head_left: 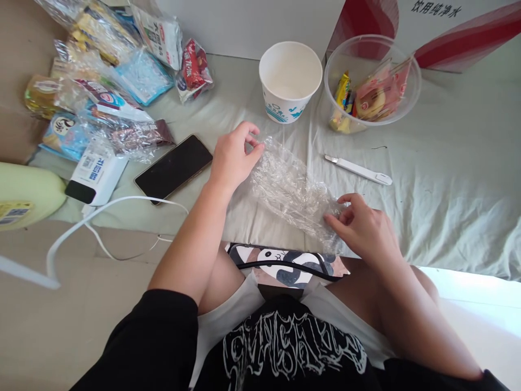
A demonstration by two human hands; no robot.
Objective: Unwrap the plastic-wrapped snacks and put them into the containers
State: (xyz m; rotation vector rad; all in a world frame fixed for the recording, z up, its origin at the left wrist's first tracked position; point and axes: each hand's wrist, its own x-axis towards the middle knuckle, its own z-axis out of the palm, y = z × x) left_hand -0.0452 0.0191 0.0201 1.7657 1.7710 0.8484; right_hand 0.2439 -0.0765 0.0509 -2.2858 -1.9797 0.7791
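A crumpled clear plastic bag is stretched between my two hands, low over the pale green cloth. My left hand pinches its far left corner between thumb and fingers. At the near right end, my right hand pinches the opposite edge. Behind the bag stands a white paper tub with blue print, its inside looking bare. A white utility knife lies to the right of the bag, its blade end toward the left.
A clear round bowl holds several wrapped snacks. Packaged snacks pile up at the back left. A black phone, a white box-like device with a white cable, and a pale green bottle lie left. A printed carton stands behind.
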